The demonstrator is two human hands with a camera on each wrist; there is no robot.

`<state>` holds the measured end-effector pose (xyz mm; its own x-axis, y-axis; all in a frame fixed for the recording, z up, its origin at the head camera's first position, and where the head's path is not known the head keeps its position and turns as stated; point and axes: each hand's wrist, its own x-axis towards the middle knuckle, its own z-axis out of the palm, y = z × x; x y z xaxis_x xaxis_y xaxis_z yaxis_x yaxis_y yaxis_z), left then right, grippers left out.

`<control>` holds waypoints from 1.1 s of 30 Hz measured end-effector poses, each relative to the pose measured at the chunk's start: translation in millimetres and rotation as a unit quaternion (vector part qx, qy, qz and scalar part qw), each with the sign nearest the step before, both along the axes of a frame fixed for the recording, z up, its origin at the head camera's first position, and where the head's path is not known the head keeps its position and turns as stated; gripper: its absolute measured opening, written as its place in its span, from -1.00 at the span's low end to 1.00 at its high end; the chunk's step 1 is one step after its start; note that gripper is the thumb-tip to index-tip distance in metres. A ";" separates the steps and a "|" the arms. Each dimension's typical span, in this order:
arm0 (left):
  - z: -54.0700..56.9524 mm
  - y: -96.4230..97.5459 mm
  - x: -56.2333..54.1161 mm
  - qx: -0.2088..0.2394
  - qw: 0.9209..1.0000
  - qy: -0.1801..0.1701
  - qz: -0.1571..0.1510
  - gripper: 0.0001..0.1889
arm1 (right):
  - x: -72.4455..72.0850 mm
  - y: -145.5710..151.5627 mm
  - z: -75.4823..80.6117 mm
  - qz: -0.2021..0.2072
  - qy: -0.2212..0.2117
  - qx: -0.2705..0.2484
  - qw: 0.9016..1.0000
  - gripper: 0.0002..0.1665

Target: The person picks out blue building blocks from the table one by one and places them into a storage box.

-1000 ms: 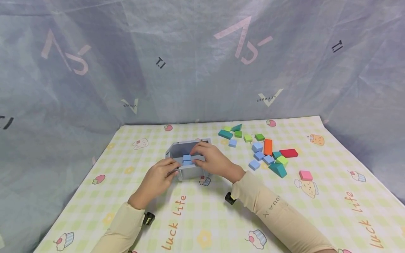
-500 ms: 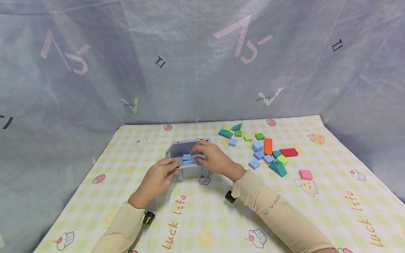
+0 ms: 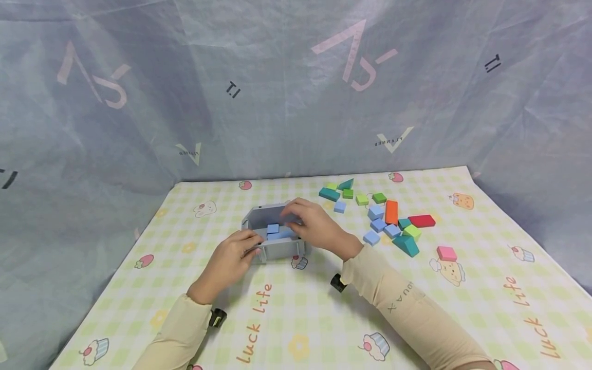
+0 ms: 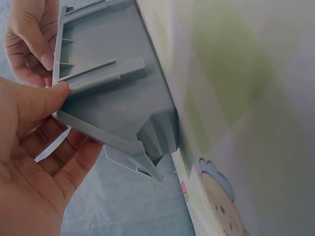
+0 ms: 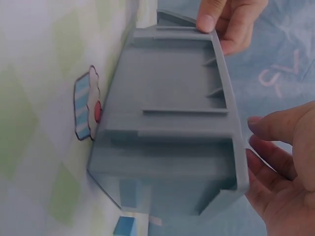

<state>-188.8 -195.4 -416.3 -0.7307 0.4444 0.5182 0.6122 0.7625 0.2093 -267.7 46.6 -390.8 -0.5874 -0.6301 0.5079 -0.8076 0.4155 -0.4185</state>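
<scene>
A grey plastic bin (image 3: 279, 252) stands on the cloth, with blue blocks (image 3: 273, 228) inside, one sitting higher than the others. My left hand (image 3: 233, 262) pinches its near-left rim, the thumb outside and fingers inside, as the left wrist view shows on the bin wall (image 4: 108, 59). Over the bin's right end is my right hand (image 3: 316, 226), fingers bent and apart, no block visible between them. In the right wrist view, this hand (image 5: 285, 162) has its fingertips right at the rim of the bin (image 5: 177, 73), partly behind it.
Loose blocks lie to the right: several blue blocks (image 3: 371, 238), an orange slab (image 3: 391, 211), a red block (image 3: 422, 221), a teal block (image 3: 406, 245), a pink block (image 3: 446, 253). Green blocks (image 3: 348, 193) are farther back, before a grey-blue curtain (image 3: 277, 128).
My right hand has risen slightly and drawn back to the right, uncovering more blue in the bin. The left hand has stayed on the rim.
</scene>
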 end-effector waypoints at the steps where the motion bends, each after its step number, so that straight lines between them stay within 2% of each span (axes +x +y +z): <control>1: -0.1 0.1 -0.1 0.001 1.000 0.002 -0.001 -0.79 | -0.7 1.1 1.0 -0.001 -0.002 -0.006 1.000 -0.76; 8: -1.0 0.3 -0.7 0.008 1.000 0.013 -0.003 -0.78 | -6.4 13.9 11.1 -0.015 -0.015 -0.033 0.999 -0.73; 14: -0.7 0.1 0.7 0.007 1.000 -0.002 0.006 -0.76 | -13.7 25.9 16.9 -0.050 -0.035 -0.038 0.997 -0.72; 19: -1.0 0.0 1.2 0.007 1.000 -0.005 0.008 -0.75 | -18.5 33.0 18.8 -0.067 -0.034 -0.039 0.996 -0.69; 28: -0.6 0.5 1.5 0.001 1.000 0.000 0.005 -0.77 | -39.6 42.1 -1.0 -0.128 -0.088 -0.054 0.986 -0.53; 33: -1.0 0.2 1.0 0.002 1.000 0.001 0.004 -0.77 | -50.0 47.3 -14.9 -0.163 -0.106 -0.038 0.980 -0.55</control>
<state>-187.9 -195.2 -417.3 -0.7328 0.4365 0.5220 0.6065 0.7667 0.2102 -317.7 93.9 -405.6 -0.8490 -0.3560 0.3903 -0.5280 0.5991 -0.6020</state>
